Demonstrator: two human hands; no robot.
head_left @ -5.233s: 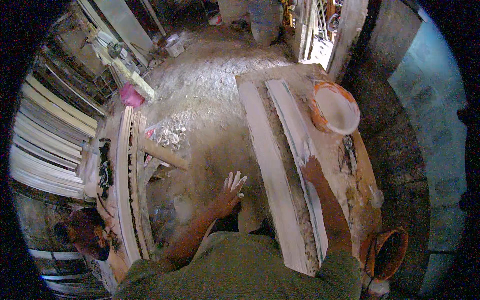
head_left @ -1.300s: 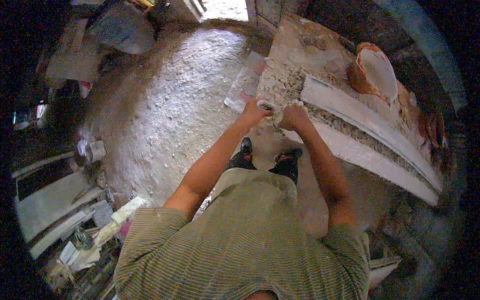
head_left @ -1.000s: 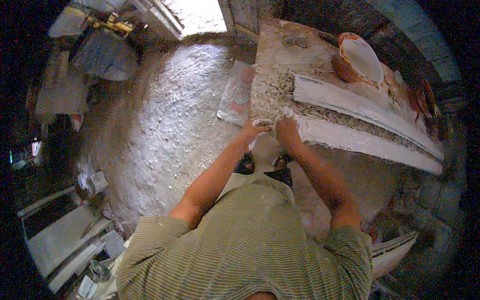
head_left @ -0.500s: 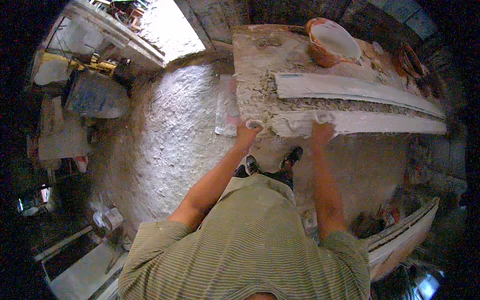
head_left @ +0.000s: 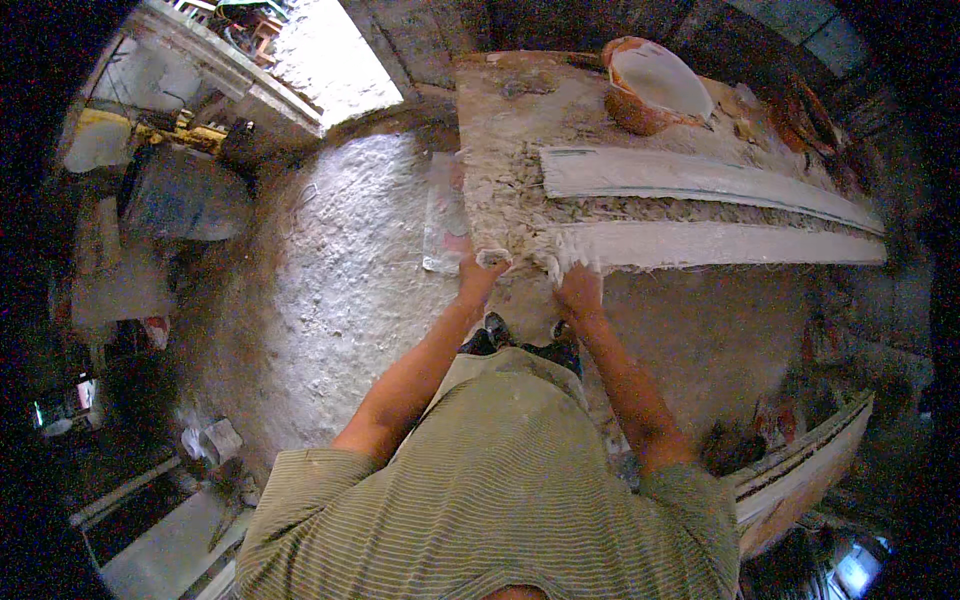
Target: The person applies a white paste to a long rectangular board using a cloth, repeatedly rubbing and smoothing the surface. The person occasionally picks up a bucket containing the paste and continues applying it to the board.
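Two long pale strips, coated in white like wet plaster, lie side by side on a worktable (head_left: 500,100). At the left end of the near strip (head_left: 700,244) is my right hand (head_left: 578,292), its fingers white and blurred against the coating, so their grip does not show clearly. Just left of it, by the table's near left corner, my left hand (head_left: 482,275) is closed, its whitened fingers curled round; what lies in them is too small to make out. Beyond the near strip runs the far strip (head_left: 690,175), with crumbly residue between the two.
An orange-brown basin (head_left: 640,110) with a white inside stands at the table's far side. Left of the table, a clear plastic-like sheet (head_left: 440,215) lies by the pale, rough floor (head_left: 345,250). A long board-like piece (head_left: 810,475) rests at lower right.
My right hand has slid left along the near strip to its left end, nearer my left hand. My left hand stays by the corner, slightly lower. The view has shifted a little.
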